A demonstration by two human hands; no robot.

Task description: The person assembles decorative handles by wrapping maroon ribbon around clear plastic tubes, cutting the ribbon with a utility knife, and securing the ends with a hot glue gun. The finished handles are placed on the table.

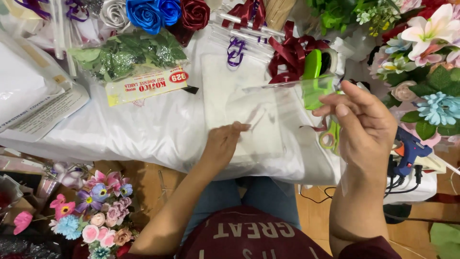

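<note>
My left hand [222, 144] lies on a stack of clear plastic bags [239, 100] spread on the white tablecloth [143, 129], its fingertips touching the top sheet. My right hand [363, 125] is raised to the right and pinches the edge of one clear plastic bag [287, 103], lifting it above the stack. The lifted bag is transparent, so the green tape dispenser [316, 76] shows through it.
Ribbon roses [158, 13] and a bag of green leaves [125, 55] lie at the back left. Dark red ribbon [290, 50] sits at the back centre. Artificial flowers [421, 57] crowd the right; a blue glue gun [409, 149] and green scissors [330, 136] lie beside my right hand. A flower bouquet [96, 211] lies at the lower left.
</note>
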